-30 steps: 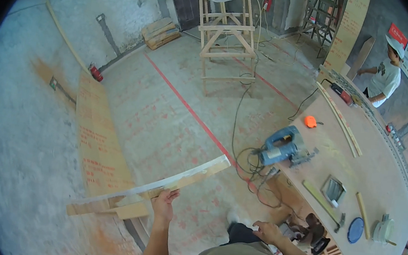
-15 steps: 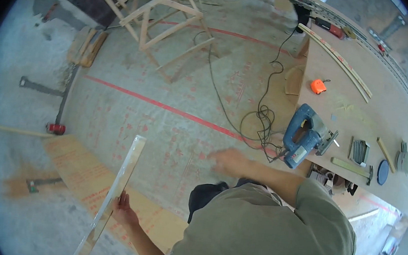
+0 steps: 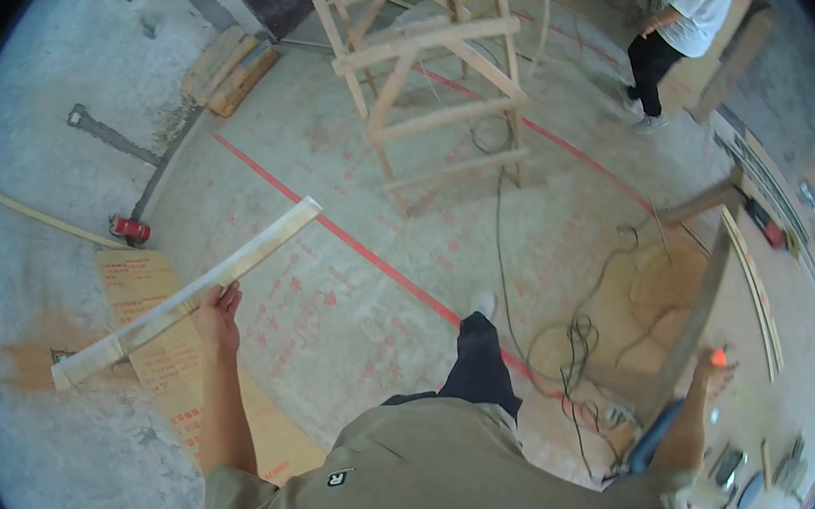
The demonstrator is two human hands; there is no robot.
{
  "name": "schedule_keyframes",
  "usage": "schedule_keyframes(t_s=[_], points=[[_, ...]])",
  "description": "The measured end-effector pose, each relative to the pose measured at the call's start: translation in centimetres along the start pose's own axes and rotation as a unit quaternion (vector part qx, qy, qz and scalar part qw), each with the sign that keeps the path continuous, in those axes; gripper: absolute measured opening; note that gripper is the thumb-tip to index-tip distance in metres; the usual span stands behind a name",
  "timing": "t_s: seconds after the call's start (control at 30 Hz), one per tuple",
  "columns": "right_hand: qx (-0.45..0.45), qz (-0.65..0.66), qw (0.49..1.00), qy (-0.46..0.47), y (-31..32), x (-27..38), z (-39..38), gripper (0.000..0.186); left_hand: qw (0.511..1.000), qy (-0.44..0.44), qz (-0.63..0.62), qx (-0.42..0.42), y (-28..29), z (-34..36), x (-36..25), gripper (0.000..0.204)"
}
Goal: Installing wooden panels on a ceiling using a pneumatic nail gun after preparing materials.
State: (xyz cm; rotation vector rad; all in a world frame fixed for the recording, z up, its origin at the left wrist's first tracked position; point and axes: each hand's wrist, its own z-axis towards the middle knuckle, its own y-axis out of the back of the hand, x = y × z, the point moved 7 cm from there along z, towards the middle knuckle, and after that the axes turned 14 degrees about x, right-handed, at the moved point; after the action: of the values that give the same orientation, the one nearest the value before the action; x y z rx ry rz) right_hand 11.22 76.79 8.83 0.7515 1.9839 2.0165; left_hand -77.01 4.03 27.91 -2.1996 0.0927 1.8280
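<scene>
My left hand (image 3: pixel 219 319) is closed round a long, narrow wooden strip (image 3: pixel 273 239) with a pale, shiny face, held slanting above the floor. The strip's upper end points away to the right. At the workbench on the right, my right hand (image 3: pixel 714 374) is closed over an orange tape measure (image 3: pixel 719 356); only a small part of it shows past the fingers. Beside my right forearm lies a blue jigsaw (image 3: pixel 653 438), mostly hidden by the arm.
Wooden trestles (image 3: pixel 453 33) stand ahead. Dark cable (image 3: pixel 579 339) coils on the floor beside the workbench (image 3: pixel 743 393). Thin strips (image 3: pixel 755 294) and a round blue disc (image 3: pixel 750 492) lie on the bench. Another person (image 3: pixel 679 34) stands at the back. A brown sheet (image 3: pixel 138 279) covers floor at left.
My right hand has gone from over the floor to the tape measure on the bench. The strip in my left hand has tilted further over to the right. The view has shifted forward.
</scene>
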Motion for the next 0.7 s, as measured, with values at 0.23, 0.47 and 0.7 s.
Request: schedule_keyframes(t_s=[0.23,0.47,0.7], points=[[0.039,0.178,0.967,0.18,-6.4,26.0,-3.7,0.073,0.989,-0.135,-0.014,-0.054,-6.2,20.9,-10.5,0.024],[0.185,0.323,0.692,0.619,4.4,69.4,-26.3,0.057,0.937,-0.329,0.04,-0.112,-15.3,32.9,-34.3,0.024],[0.096,0.295,0.53,0.789,18.5,92.0,-40.7,0.054,0.876,-0.48,0.025,-0.039,-34.0,43.4,-51.5,0.024]])
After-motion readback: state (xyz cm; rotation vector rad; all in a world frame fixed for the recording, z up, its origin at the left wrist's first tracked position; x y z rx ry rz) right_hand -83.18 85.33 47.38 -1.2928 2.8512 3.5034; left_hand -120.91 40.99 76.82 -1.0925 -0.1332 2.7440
